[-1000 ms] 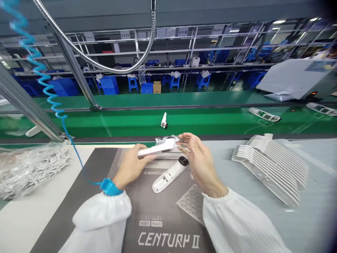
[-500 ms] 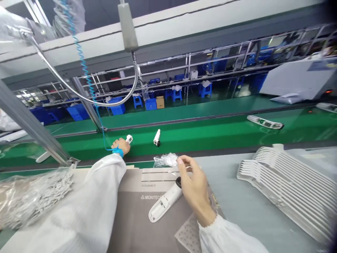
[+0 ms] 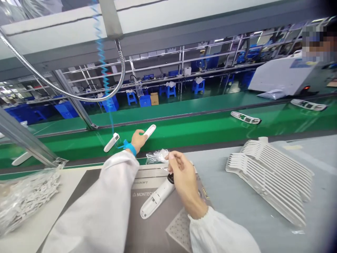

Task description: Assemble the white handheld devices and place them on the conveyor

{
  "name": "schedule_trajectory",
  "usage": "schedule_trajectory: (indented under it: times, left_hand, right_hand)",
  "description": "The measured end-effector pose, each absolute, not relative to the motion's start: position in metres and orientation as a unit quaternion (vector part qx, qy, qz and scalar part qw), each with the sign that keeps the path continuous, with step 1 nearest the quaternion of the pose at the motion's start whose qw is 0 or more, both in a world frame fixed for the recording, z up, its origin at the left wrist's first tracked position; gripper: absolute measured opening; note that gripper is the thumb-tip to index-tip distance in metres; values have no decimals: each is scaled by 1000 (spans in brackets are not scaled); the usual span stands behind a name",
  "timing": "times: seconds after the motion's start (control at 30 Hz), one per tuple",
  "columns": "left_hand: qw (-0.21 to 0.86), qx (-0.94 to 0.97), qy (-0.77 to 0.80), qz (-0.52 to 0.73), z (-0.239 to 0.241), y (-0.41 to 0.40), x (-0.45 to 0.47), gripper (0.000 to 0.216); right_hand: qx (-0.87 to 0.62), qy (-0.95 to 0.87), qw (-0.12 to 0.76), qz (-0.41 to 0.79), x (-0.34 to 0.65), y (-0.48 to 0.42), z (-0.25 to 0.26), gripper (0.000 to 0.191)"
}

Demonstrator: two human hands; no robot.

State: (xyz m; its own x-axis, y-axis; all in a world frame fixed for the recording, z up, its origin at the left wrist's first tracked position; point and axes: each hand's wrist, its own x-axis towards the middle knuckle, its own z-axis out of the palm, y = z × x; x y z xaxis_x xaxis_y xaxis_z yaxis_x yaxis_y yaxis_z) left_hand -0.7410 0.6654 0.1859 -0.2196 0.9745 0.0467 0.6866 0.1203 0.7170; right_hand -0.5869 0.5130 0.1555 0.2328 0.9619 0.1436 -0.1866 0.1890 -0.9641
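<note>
While the left hand (image 3: 138,141) touched one white casing (image 3: 151,130) on the green belt (image 3: 189,128), the right hand (image 3: 184,175) curled beside crumpled clear plastic (image 3: 154,157), neither grip's closure being discernible

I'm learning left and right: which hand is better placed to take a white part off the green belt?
Probably the left hand: it's over the green belt, right at a white part. The right hand is nearer the person, beside some clear plastic.
</note>
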Motion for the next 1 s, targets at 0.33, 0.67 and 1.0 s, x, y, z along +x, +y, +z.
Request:
schedule_trajectory:
  times: [0.33, 0.67, 1.0]
  left_hand:
    - [459, 661, 422, 418, 199, 500, -758, 38]
    - [588, 478, 465, 458, 163, 492, -745, 48]
    - [375, 663, 508, 403, 169, 485, -757, 30]
  right_hand:
    - [-281, -388, 466, 744, -587, 494, 171, 43]
    - [-410, -509, 548, 523, -605, 497, 148, 57]
    - [-493, -730, 473, 20, -581, 500, 157, 16]
